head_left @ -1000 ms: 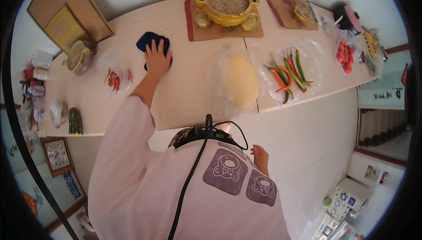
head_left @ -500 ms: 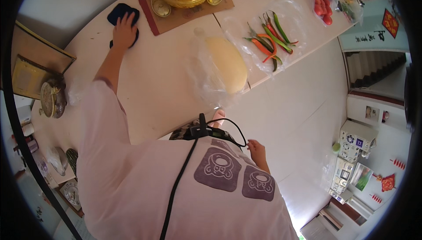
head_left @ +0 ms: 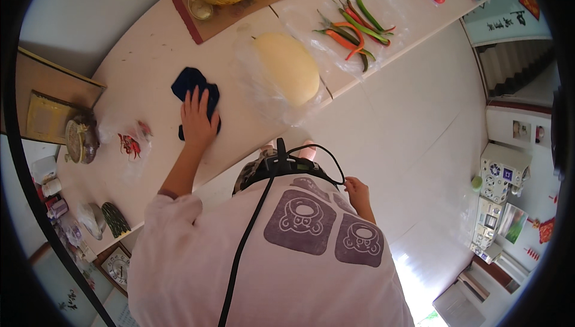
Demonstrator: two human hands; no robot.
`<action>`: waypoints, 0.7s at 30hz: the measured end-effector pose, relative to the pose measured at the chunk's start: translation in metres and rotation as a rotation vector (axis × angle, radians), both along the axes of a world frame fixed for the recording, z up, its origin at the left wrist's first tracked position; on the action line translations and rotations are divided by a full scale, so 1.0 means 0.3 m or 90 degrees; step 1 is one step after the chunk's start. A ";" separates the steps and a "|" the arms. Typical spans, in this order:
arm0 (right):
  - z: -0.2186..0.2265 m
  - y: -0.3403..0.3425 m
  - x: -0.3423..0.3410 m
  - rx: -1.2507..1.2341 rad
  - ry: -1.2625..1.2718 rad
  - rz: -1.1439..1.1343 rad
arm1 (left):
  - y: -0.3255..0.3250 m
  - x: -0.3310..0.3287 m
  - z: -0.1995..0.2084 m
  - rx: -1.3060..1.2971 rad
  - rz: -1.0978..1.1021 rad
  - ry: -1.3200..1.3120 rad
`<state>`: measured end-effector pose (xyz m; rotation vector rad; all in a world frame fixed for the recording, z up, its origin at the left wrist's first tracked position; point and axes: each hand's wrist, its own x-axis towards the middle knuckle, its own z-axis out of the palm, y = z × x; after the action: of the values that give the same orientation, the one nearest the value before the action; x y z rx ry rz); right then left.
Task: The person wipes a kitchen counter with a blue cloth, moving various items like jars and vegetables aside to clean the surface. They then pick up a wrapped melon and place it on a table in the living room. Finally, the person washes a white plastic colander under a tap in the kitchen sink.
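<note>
A crumpled, dark-blue fabric cloth (head_left: 189, 79) lies on the pale-pink tabletop (head_left: 144, 66) beneath the flattened left hand (head_left: 199, 124); likely light, limp, best pressed mid-cloth. The right hand (head_left: 357, 191) hangs aside, grip unclear.

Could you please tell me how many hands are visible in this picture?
2. The left hand lies spread on the dark blue cloth on the table; the right hand is beside the person's waist. No others show.

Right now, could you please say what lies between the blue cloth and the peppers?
In the head view, a pale melon and clear plastic lie between the blue cloth and peppers.
</note>
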<state>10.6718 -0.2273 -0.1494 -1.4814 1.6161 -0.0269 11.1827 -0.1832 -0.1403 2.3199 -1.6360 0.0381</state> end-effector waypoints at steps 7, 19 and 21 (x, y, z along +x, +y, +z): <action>-0.089 -0.011 -0.138 -0.001 -0.053 0.022 | -0.112 -0.051 -0.038 -0.114 0.104 -0.064; -0.193 -0.120 -0.140 0.028 -0.172 0.092 | 0.089 -0.329 0.061 0.114 0.043 -0.076; -0.174 -0.147 -0.133 0.034 -0.151 0.105 | 0.034 -0.338 0.085 -0.117 0.071 0.026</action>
<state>10.6320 -0.2713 -0.2015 -1.5057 1.2932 -0.0628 11.0813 -0.1730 -0.1147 2.2538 -1.4185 0.1566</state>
